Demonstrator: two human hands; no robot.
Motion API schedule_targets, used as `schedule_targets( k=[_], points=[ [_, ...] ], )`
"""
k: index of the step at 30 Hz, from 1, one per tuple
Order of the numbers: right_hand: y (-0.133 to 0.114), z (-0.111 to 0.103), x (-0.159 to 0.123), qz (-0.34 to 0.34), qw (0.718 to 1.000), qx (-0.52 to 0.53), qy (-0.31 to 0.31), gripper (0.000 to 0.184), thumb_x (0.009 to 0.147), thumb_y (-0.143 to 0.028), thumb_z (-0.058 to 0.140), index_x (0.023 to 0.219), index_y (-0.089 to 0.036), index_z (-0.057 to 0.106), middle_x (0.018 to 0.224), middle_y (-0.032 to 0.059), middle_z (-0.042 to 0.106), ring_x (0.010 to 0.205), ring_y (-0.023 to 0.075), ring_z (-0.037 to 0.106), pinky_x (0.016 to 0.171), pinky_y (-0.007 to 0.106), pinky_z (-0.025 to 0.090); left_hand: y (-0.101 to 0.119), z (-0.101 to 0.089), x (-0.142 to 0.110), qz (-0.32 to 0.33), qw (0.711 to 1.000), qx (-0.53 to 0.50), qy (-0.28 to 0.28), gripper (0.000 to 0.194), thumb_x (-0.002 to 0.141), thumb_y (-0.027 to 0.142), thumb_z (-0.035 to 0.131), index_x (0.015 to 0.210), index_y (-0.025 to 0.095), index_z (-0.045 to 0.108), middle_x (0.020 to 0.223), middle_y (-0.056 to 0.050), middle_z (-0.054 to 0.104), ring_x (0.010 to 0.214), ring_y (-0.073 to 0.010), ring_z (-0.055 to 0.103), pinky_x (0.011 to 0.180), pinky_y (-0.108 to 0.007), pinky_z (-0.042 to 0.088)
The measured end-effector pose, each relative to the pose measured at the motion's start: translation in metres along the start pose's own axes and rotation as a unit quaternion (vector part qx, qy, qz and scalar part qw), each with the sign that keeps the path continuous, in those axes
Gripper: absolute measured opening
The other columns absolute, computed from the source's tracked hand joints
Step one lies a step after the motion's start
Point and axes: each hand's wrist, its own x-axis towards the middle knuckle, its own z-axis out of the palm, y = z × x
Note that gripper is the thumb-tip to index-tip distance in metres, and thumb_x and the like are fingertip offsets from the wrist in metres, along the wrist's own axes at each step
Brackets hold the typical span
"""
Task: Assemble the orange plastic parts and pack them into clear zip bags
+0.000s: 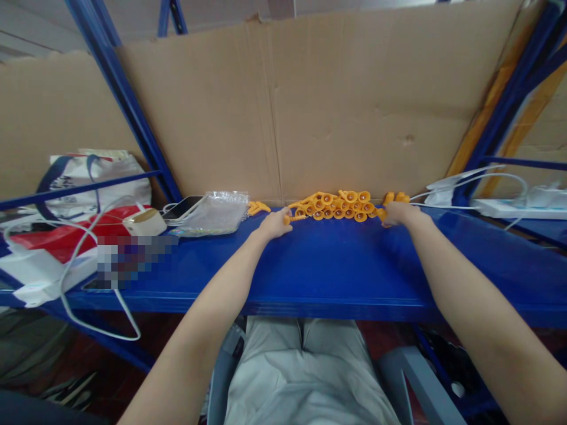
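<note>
A heap of small orange plastic parts lies at the back of the blue shelf, against the cardboard wall. My left hand is closed at the heap's left end, pinching one thin orange piece. At the right end, my right hand is curled over some orange parts, fingers bent down so what they grip is partly hidden. Two loose orange parts lie left of my left hand.
A clear plastic bag and a phone lie left of the heap. Further left are a white charger with cables, a red and white bag and white boxes. A white power strip sits at the right. Blue rack posts flank the shelf.
</note>
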Motion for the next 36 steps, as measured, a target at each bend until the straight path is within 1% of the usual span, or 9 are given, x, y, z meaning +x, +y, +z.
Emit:
schedule_targets(
  k=[1,3,7,10,15,21,27,32,36],
  points=[
    [-0.013,-0.008,-0.006,-0.019,0.999,-0.021,-0.040,0.038,0.072,-0.030,0.077,0.106,-0.015,0.072,0.105,0.0191,0.071,0.101,0.0381,0.067,0.082,0.050,0.052,0.001,0.000,-0.001,0.004,1.000,-0.001,0.005,0.043,0.079,0.023,0.062,0.122,0.020,0.057,0.099,-0.007,0.072,0.093,-0.0235,0.068,0.078,-0.028,0.049],
    [-0.043,-0.023,-0.022,-0.092,0.993,-0.036,-0.061,0.033,0.075,-0.030,0.073,0.106,-0.019,0.072,0.107,0.0161,0.072,0.104,0.0360,0.066,0.085,0.047,0.051,0.004,-0.001,-0.002,0.009,1.000,0.000,0.013,0.042,0.080,0.023,0.062,0.121,0.021,0.056,0.100,-0.007,0.072,0.094,-0.0240,0.068,0.080,-0.029,0.049],
    [-0.097,-0.033,-0.053,-0.201,0.979,-0.042,0.013,0.025,0.085,-0.020,0.058,0.107,-0.017,0.070,0.115,0.0156,0.070,0.111,0.0327,0.064,0.091,0.041,0.049,0.009,-0.002,-0.005,0.008,1.000,0.007,0.010,0.043,0.080,0.024,0.062,0.123,0.022,0.055,0.103,-0.007,0.071,0.097,-0.0244,0.068,0.082,-0.029,0.050],
    [-0.116,-0.027,-0.062,-0.245,0.967,-0.049,0.049,0.029,0.086,-0.013,0.054,0.111,-0.013,0.067,0.122,0.0185,0.066,0.115,0.0328,0.061,0.093,0.042,0.047,0.011,-0.002,-0.006,0.009,1.000,0.010,0.003,0.043,0.081,0.024,0.062,0.123,0.021,0.055,0.102,-0.008,0.071,0.095,-0.0247,0.068,0.082,-0.030,0.051],
    [-0.119,-0.019,-0.063,-0.268,0.960,-0.048,0.072,0.028,0.089,-0.015,0.052,0.112,-0.014,0.066,0.116,0.0190,0.068,0.114,0.0326,0.062,0.093,0.043,0.047,0.011,-0.002,-0.006,0.007,1.000,0.007,0.008,0.043,0.080,0.024,0.062,0.123,0.022,0.055,0.100,-0.007,0.072,0.095,-0.0250,0.068,0.081,-0.030,0.051],
    [-0.114,-0.018,-0.060,-0.226,0.970,-0.061,0.059,0.028,0.089,-0.016,0.052,0.113,-0.012,0.067,0.120,0.0196,0.065,0.113,0.0336,0.062,0.092,0.043,0.047,0.012,-0.002,-0.006,0.005,1.000,0.004,0.011,0.044,0.080,0.024,0.062,0.123,0.021,0.055,0.104,-0.009,0.071,0.097,-0.0258,0.068,0.082,-0.031,0.051],
    [-0.113,-0.014,-0.056,-0.308,0.949,0.010,0.073,0.036,0.092,-0.019,0.049,0.125,-0.011,0.062,0.120,0.0195,0.061,0.104,0.0298,0.063,0.088,0.040,0.049,0.020,0.000,-0.008,0.041,0.999,-0.017,0.029,0.043,0.079,0.023,0.063,0.122,0.022,0.057,0.099,-0.007,0.072,0.095,-0.0242,0.068,0.083,-0.030,0.050],
    [-0.108,-0.001,-0.045,-0.341,0.929,0.092,0.113,0.042,0.092,-0.017,0.047,0.132,-0.013,0.058,0.121,0.0168,0.054,0.095,0.0237,0.063,0.090,0.040,0.050,0.029,-0.002,-0.011,0.049,0.997,-0.034,0.054,0.043,0.080,0.024,0.062,0.123,0.021,0.059,0.098,-0.006,0.072,0.096,-0.0238,0.069,0.085,-0.030,0.050],
    [-0.104,0.007,-0.039,-0.355,0.918,0.132,0.116,0.042,0.092,-0.019,0.049,0.132,-0.016,0.059,0.117,0.0135,0.052,0.097,0.0231,0.062,0.093,0.042,0.050,0.030,-0.003,-0.012,0.052,0.997,-0.029,0.054,0.042,0.080,0.023,0.062,0.122,0.019,0.061,0.101,-0.009,0.073,0.098,-0.0260,0.068,0.086,-0.031,0.050]
  ],
)
